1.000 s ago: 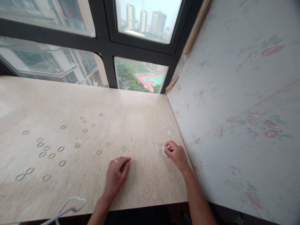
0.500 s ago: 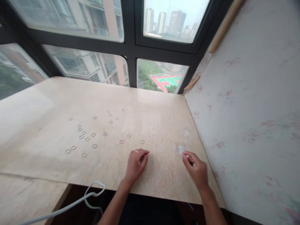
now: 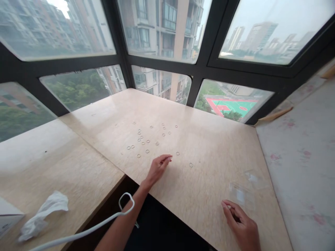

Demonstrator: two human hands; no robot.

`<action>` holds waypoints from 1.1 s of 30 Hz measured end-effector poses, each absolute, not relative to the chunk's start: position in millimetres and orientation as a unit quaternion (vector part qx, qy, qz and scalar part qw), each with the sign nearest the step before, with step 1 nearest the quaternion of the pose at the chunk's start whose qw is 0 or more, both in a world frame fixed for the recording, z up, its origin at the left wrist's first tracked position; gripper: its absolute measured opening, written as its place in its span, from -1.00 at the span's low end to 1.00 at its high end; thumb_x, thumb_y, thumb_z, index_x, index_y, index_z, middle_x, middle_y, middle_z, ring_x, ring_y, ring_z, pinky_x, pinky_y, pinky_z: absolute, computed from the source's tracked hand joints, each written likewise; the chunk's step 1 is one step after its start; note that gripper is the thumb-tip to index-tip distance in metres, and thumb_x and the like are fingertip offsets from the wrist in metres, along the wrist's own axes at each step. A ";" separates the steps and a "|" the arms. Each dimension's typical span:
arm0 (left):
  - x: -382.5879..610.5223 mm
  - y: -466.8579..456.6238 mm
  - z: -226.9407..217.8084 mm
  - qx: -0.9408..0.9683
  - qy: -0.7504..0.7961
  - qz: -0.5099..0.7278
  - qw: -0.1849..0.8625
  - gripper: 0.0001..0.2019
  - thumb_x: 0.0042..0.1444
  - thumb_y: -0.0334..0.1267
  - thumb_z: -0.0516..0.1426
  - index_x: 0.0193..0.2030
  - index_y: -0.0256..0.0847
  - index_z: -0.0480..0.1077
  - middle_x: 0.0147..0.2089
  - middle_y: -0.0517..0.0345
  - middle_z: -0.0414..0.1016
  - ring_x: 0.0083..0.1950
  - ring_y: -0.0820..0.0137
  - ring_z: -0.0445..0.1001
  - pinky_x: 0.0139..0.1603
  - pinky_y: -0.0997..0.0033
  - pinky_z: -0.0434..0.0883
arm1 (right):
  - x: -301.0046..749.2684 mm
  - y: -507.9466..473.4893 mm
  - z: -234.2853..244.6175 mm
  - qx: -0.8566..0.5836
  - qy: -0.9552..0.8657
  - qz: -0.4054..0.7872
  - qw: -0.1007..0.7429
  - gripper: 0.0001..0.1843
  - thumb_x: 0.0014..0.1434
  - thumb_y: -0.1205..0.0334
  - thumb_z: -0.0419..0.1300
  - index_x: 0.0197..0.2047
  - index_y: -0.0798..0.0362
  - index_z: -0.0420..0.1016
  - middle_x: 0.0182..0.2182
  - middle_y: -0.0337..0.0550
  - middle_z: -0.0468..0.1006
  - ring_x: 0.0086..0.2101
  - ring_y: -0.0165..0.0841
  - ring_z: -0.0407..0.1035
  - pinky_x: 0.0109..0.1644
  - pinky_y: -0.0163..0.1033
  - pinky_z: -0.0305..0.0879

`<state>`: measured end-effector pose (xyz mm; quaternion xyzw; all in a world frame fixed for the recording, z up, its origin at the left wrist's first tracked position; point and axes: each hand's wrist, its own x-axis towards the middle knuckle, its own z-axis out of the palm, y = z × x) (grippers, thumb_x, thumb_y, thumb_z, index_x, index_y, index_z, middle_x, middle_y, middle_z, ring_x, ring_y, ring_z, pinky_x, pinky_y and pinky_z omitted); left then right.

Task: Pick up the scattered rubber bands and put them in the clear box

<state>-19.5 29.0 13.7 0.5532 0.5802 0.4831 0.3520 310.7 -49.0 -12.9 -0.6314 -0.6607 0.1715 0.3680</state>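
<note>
Several small rubber-band rings (image 3: 146, 139) lie scattered on the pale marble-patterned tabletop (image 3: 209, 139). My left hand (image 3: 158, 168) is stretched flat on the table, its fingertips at the near edge of the scatter. Two single rings (image 3: 178, 153) (image 3: 191, 165) lie just to its right. Whether the fingertips pinch a ring is too small to tell. My right hand (image 3: 242, 226) rests near the table's front right corner with fingers loosely curled and holds nothing. A small clear plastic bag (image 3: 239, 195) lies just beyond its fingertips, and another clear piece (image 3: 252, 176) lies farther back.
A lower tabletop (image 3: 52, 164) adjoins on the left and carries a crumpled tissue (image 3: 43, 216) and a white box corner (image 3: 5, 219). A white looped cable (image 3: 125, 205) hangs by my left forearm. Windows run along the back, and a floral-papered wall (image 3: 300, 157) stands on the right.
The view swung left and pulled back. My right hand let go of the clear bag and drew back toward me. My left hand reached forward toward the rings.
</note>
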 end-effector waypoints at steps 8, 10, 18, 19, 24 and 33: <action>-136.5 61.8 33.9 0.567 0.765 0.286 0.103 -0.75 0.09 -0.18 0.07 -0.22 -0.16 0.55 -0.26 0.13 0.54 -0.33 0.36 0.42 -0.24 0.38 0.33 | 308.4 -53.1 -17.5 -0.674 -0.574 0.240 0.398 -0.54 -0.01 -0.24 0.20 -0.33 0.01 0.56 -0.58 -0.22 0.51 -0.61 -0.36 0.40 -0.49 -0.41 0.37; -148.7 70.1 35.2 0.585 0.781 0.203 0.082 -0.73 0.09 -0.19 0.06 -0.16 -0.15 0.54 -0.22 0.10 0.52 -0.28 0.33 0.43 -0.25 0.39 0.30 | 308.4 -53.2 -17.1 -0.675 -0.562 0.256 0.403 -0.55 -0.02 -0.23 0.22 -0.33 0.00 0.56 -0.57 -0.24 0.51 -0.62 -0.39 0.39 -0.51 -0.43 0.36; -153.6 89.4 40.1 0.690 0.724 -0.004 0.013 -0.70 0.19 -0.23 -0.04 -0.39 -0.21 0.49 -0.20 -0.02 0.46 -0.18 0.25 0.42 -0.30 0.40 0.26 | 313.1 -50.5 -18.1 -0.668 -0.554 0.295 0.400 -0.57 -0.03 -0.17 0.23 -0.32 0.03 0.56 -0.57 -0.22 0.53 -0.64 -0.38 0.39 -0.55 -0.42 0.36; -154.4 90.7 39.5 0.702 0.712 -0.017 0.007 -0.69 0.20 -0.24 -0.05 -0.42 -0.22 0.48 -0.21 -0.04 0.46 -0.19 0.25 0.42 -0.29 0.38 0.26 | 312.8 -50.7 -17.7 -0.670 -0.551 0.291 0.403 -0.58 -0.01 -0.17 0.23 -0.31 0.02 0.56 -0.57 -0.23 0.52 -0.64 -0.39 0.38 -0.54 -0.42 0.36; -162.9 97.0 32.4 0.751 0.657 -0.058 -0.024 -0.72 0.20 -0.33 -0.05 -0.40 -0.25 0.45 -0.24 -0.09 0.45 -0.16 0.21 0.42 -0.17 0.30 0.28 | 313.3 -48.7 -13.8 -0.652 -0.579 0.297 0.389 -0.61 -0.02 -0.14 0.24 -0.34 0.03 0.56 -0.63 -0.25 0.48 -0.66 -0.38 0.38 -0.58 -0.42 0.35; -162.4 92.8 52.3 0.761 0.648 0.018 -0.004 -0.79 0.12 -0.31 -0.01 -0.40 -0.25 0.43 -0.27 0.02 0.48 -0.27 0.30 0.43 -0.31 0.38 0.29 | 308.1 -47.3 -12.3 -0.632 -0.595 0.273 0.415 -0.59 0.06 -0.13 0.20 -0.33 0.09 0.55 -0.64 -0.23 0.46 -0.65 -0.40 0.37 -0.56 -0.43 0.32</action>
